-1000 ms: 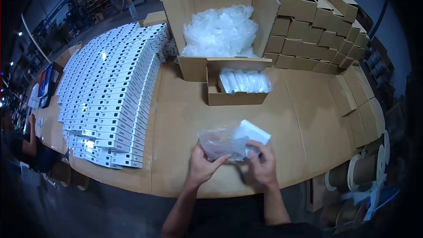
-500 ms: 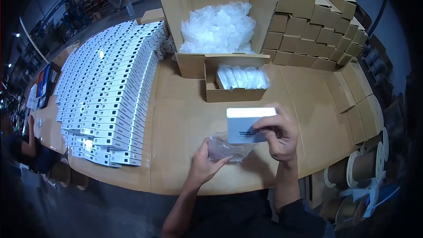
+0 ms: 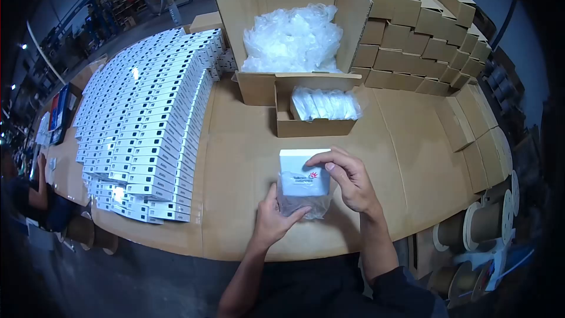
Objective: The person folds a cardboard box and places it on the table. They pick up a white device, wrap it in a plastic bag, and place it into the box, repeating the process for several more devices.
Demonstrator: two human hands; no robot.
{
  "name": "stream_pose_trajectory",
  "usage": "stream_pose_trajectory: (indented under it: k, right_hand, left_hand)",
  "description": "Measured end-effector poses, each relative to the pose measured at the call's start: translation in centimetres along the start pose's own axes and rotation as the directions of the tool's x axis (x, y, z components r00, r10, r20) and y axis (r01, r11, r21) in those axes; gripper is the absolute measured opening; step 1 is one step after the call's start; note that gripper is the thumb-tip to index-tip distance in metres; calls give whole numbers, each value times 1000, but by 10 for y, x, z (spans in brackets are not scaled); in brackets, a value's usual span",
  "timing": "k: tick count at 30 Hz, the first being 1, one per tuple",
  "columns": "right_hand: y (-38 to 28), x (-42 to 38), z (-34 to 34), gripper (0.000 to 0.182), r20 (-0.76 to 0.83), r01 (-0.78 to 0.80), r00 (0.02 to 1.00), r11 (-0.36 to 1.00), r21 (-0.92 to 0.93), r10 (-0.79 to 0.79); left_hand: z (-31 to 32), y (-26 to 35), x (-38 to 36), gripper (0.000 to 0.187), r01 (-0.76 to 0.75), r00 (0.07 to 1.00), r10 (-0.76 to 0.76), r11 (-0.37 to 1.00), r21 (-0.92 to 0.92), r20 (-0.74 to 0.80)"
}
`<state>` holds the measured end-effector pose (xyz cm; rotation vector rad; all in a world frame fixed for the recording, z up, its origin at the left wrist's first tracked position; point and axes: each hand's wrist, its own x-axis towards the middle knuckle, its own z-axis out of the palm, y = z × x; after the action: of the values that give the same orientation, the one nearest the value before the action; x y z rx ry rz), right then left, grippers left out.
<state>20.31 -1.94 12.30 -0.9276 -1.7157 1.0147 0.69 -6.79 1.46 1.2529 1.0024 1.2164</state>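
Observation:
My right hand [image 3: 348,178] grips a small white box [image 3: 303,172] with a red and orange logo, held upright with its lower end inside the mouth of a clear plastic bag [image 3: 303,203]. My left hand [image 3: 272,219] holds the bag at its lower left, thumb on the front. Both hands are above the near edge of the cardboard-covered table [image 3: 235,159].
Rows of white boxes [image 3: 147,123] cover the table's left side. At the back stands a large open carton of clear bags [image 3: 292,38], with a small open carton of bagged boxes [image 3: 318,112] in front. Folded brown cartons [image 3: 424,29] are stacked at right. Tape rolls [image 3: 482,227] lie lower right. A person sits far left.
My right hand lifted the white box up, turned it upright and brought it down and left into the bag's mouth. My left hand stayed on the bag.

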Motion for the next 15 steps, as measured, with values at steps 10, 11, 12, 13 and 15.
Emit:
stream_pose_trajectory:
  k: [10, 11, 12, 13, 15]
  right_hand:
    - [36, -15, 12, 41, 29, -139, 990, 930, 341, 137]
    - [39, -20, 16, 47, -34, -117, 989, 904, 411, 144]
    - [44, -26, 17, 57, -90, -137, 973, 848, 513, 212]
    - [50, -33, 21, 54, -129, -139, 960, 823, 552, 248]
    - [62, -46, 34, 49, -201, -137, 923, 766, 628, 330]
  left_hand:
    - [-1, -14, -4, 42, 129, 988, -156, 863, -489, -13]
    - [0, -15, -4, 42, 127, 983, -180, 815, -565, -38]
    - [-1, -18, -4, 43, 106, 985, -163, 826, -553, -54]
    - [-3, -23, -4, 44, 84, 987, -145, 836, -542, -71]
    - [-7, -30, 0, 44, 53, 990, -111, 867, -496, -89]
